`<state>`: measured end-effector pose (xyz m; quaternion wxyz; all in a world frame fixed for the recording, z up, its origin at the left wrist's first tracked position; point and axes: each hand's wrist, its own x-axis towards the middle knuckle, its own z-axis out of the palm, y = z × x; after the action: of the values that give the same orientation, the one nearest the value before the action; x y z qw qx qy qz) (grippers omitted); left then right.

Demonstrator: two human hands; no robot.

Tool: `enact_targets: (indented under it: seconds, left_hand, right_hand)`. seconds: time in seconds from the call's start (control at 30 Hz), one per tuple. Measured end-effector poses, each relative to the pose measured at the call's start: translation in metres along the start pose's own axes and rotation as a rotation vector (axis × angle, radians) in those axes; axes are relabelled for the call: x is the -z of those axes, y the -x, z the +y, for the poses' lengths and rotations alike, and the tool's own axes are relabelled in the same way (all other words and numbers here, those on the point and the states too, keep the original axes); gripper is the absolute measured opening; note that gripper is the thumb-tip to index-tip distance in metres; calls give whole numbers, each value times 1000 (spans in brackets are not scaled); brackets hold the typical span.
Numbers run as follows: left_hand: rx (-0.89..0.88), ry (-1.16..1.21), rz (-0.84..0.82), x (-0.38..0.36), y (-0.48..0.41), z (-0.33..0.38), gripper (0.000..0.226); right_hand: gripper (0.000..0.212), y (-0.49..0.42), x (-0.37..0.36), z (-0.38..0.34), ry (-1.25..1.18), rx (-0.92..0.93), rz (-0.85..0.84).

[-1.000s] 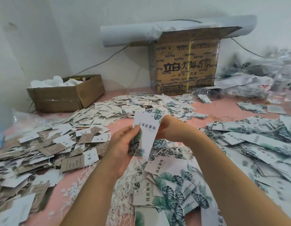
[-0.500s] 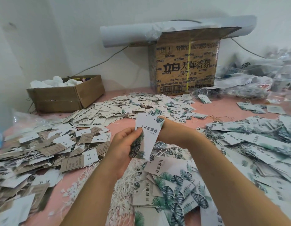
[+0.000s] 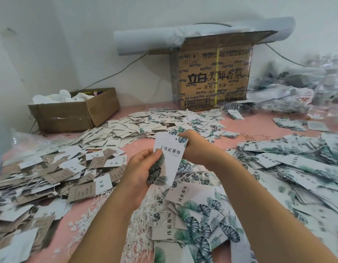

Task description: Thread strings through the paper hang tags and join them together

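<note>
Two hands are gripping one leaf-printed hang tag (image 3: 170, 158) upright above the table: the left hand (image 3: 143, 168) is pinching its lower left edge, the right hand (image 3: 194, 147) its top right corner. The pink table (image 3: 249, 128) is standing against a white wall (image 3: 88, 35), carrying loose tags beyond counting and one tangle of white strings (image 3: 145, 215). Two cartons, a low box (image 3: 73, 114) and a tall box (image 3: 213, 76), are sitting at the back, with one paper roll (image 3: 145, 40) lying across the tall box.

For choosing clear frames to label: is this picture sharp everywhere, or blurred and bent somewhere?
Head view: held tag, left hand and right hand are sharp; head view's right side, the tag pile and plastic bags, is smeared; the paper roll bows from wide-angle distortion.
</note>
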<state>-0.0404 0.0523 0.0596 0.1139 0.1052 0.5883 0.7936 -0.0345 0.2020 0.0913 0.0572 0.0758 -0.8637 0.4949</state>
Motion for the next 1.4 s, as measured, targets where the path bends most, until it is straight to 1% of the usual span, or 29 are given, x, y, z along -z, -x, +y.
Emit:
enact_targets:
  seconds: [0.1, 0.23, 0.37, 0.47, 0.53, 0.6, 0.67, 0.8, 0.97, 1.13, 1.17, 1.27, 1.3, 1.33, 1.37, 1.4]
  left_hand:
    - [-15, -11, 9, 0, 0, 0, 13]
    - [-66, -69, 53, 0, 0, 0, 14]
    - [-164, -174, 207, 4, -3, -2, 14]
    - [-247, -271, 260, 6, -4, -4, 14]
    - [-281, -312, 272, 6, -3, -3, 14]
    - [-315, -344, 266, 4, -1, -2, 14]
    - [-357, -363, 251, 2, 1, -1, 14]
    - [-414, -397, 205, -1, 5, 2, 13]
    - [-411, -414, 181, -4, 6, 2, 8]
    - [-410, -412, 161, -5, 6, 2, 9]
    - [-412, -412, 158, -5, 7, 3, 14]
    - [-405, -435, 114, -5, 7, 4, 52]
    - [-394, -442, 97, -5, 7, 4, 59]
    - [-388, -439, 78, -4, 7, 3, 59]
    - [-392, -427, 57, -5, 7, 3, 49]
    - [-392, -418, 35, -5, 7, 3, 35]
  right_hand:
    - [11, -1, 1, 0, 41, 14, 15]
    - [19, -2, 9, 0, 139, 49, 62]
    - [5, -1, 21, -1, 109, 88, 248]
    - [10, 2, 23, -8, 70, 205, 337]
    - [9, 1, 21, -13, 88, 246, 364]
    - [6, 0, 17, -15, 130, 257, 346]
    - [8, -2, 12, -16, 183, 261, 327]
    - [7, -3, 7, -14, 226, 283, 373]
    - [6, -4, 7, -14, 241, 326, 432]
    - [6, -3, 6, -13, 311, 363, 414]
    - [6, -2, 5, -13, 331, 369, 415]
    - [8, -2, 3, -13, 377, 397, 446]
    - [8, -2, 2, -14, 382, 410, 458]
    - [9, -1, 1, -14, 382, 423, 467]
    - [9, -1, 0, -14, 380, 436, 475]
    - [9, -1, 0, -15, 377, 450, 484]
